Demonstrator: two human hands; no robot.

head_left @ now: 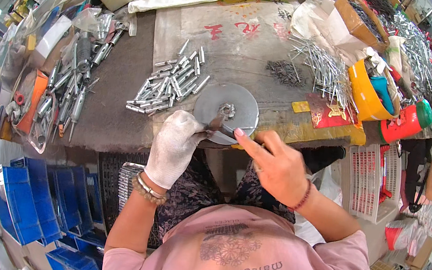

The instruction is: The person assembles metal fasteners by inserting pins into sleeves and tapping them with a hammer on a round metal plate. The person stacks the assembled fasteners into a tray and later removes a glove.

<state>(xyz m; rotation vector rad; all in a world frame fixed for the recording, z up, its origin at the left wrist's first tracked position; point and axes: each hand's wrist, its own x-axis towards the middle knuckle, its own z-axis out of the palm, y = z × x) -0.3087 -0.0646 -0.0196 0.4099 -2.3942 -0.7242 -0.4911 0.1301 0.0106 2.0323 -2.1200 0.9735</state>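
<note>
My left hand, in a white knit glove, is closed with its fingertips on a small dark metal piece. My bare right hand meets it from the other side. Its index finger reaches to the piece and the other fingers are curled; whatever they may hold is hidden. Both hands are at the near edge of a round grey metal disc. A small toothed metal part sits at the disc's middle. Left of the disc lies a loose pile of short shiny metal tubes.
Long thin metal rods and small dark pins lie at the back right, near a yellow container and a red jar. Bagged metal parts crowd the left. Blue bins stand below the table's left side.
</note>
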